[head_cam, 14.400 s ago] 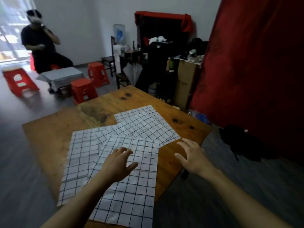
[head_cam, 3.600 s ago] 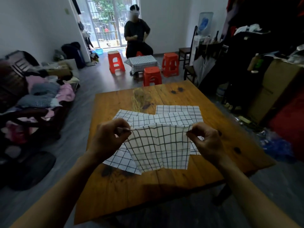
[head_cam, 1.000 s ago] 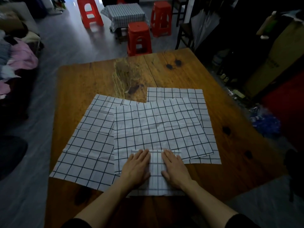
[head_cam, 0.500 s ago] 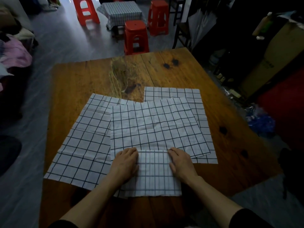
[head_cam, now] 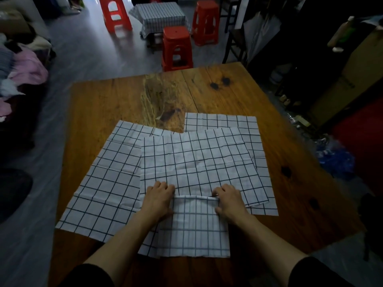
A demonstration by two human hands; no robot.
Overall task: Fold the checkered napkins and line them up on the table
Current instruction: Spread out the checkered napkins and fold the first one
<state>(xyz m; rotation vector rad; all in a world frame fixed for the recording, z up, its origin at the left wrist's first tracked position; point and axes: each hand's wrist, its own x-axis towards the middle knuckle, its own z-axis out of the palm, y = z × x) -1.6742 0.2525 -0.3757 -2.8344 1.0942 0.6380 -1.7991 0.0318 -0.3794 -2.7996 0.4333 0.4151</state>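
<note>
White cotton with a thin dark grid makes up the folded napkin (head_cam: pixel 193 226), which lies at the near edge of the wooden desk (head_cam: pixel 116 104), its far edge a raised fold running left to right. The left hand (head_cam: pixel 158 200) grips the left end of that fold and the right hand (head_cam: pixel 228 201) grips the right end, fingers curled over the cloth on each side. Both sit equally close to the folded napkin, one at each end of its long fold line, so the next fold probably turns on that line. Beyond the folded napkin three unfolded napkins overlap: the middle napkin (head_cam: pixel 196 158) just past its far edge, the left napkin (head_cam: pixel 107 181) to its left, and the right napkin (head_cam: pixel 255 141) farther off to its right. No containers show on the desk.
</note>
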